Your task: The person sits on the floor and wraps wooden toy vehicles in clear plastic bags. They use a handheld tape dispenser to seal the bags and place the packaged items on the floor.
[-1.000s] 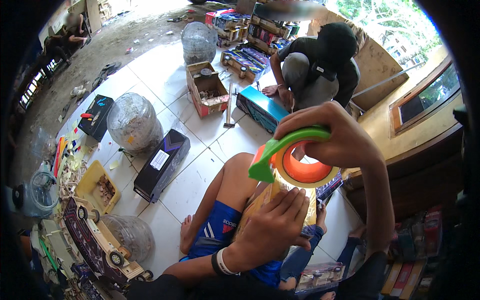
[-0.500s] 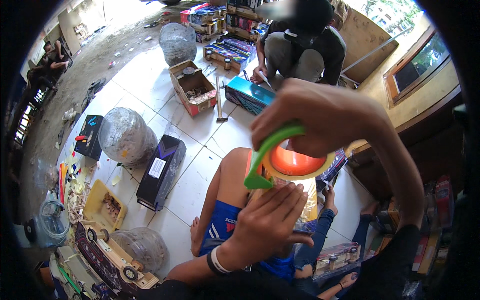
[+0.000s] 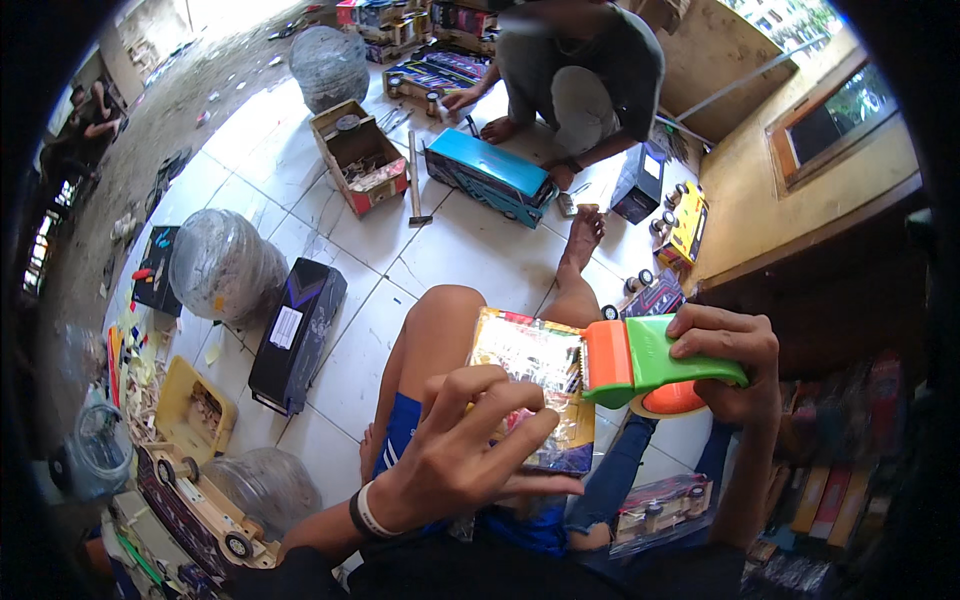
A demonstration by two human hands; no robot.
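A tape dispenser (image 3: 640, 360), green and orange with a roll of tape on it, is gripped in my right hand (image 3: 735, 365). Its toothed end touches or nearly touches the right edge of a shiny, colourful box (image 3: 535, 350) above my lap. My left hand (image 3: 460, 435) is over the near left part of that box, its fingers bent and apart. Whether those fingertips press on the surface is hard to tell. Glare covers much of the box top, and my left hand hides its near left corner.
Across the tiled floor a person squats by a teal box (image 3: 490, 165). A hammer (image 3: 414, 185) lies beside an open box of scraps (image 3: 360, 165). Left of my knee are a black box (image 3: 298, 335), a plastic-wrapped bundle (image 3: 225, 265), a yellow tub (image 3: 185, 400) and a wheeled toy truck (image 3: 205, 500).
My right hand has swung the dispenser right and turned it, uncovering the box. The fingers of my left hand have gone from lying flat to bent and spread. The squatting person's arms have shifted.
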